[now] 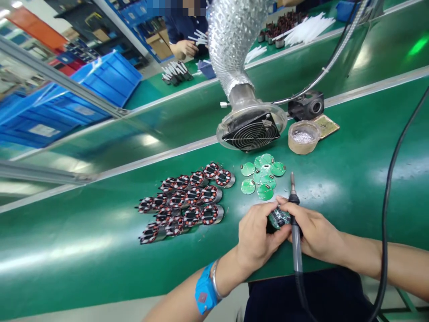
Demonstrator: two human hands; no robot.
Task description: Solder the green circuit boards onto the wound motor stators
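A small round green circuit board point(279, 218) is gripped between the left hand point(257, 237) and the right hand point(313, 232) at the near bench point(351, 179) edge; a black-handled soldering iron point(295, 228) is also clasped in the right hand.

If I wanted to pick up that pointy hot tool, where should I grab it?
Grab the soldering iron by its long dark handle, from the cord end near the person's body, probably like a pen. That is where the right hand grips it now. The metal tip points away toward the green circuit boards, so keep fingers off that end.
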